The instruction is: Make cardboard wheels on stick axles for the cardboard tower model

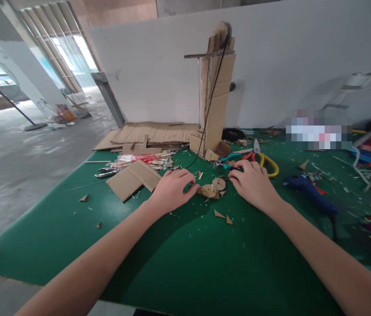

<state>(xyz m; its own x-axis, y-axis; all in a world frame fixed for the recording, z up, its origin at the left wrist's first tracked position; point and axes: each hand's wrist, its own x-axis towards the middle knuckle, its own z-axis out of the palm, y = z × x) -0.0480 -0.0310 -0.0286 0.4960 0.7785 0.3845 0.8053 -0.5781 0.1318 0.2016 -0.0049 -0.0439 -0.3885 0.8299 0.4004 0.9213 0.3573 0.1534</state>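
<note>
My left hand (175, 189) is curled, with its thumb and fingertips at the edge of a small round cardboard disc (209, 191). A second, paler disc (219, 183) lies just behind it. To the right, my right hand (253, 182) has its fingers bent downward; a thin dark tip pokes out toward the discs, but what the fingers hold is hidden. Pliers with teal-and-black handles (227, 167) lie against its fingertips. Behind that hand are scissors with yellow handles (272, 166). Small cardboard scraps (219, 214) are scattered nearer me on the green tabletop (185, 267).
A tall cardboard tower (218, 101) with a hanging black cord stands at the back. Flat cardboard sheets (155, 133), wrapped sticks (144, 159) and cardboard pieces (134, 179) lie left. A blue glue gun (312, 191) lies right. A white panel (152, 74) rises behind.
</note>
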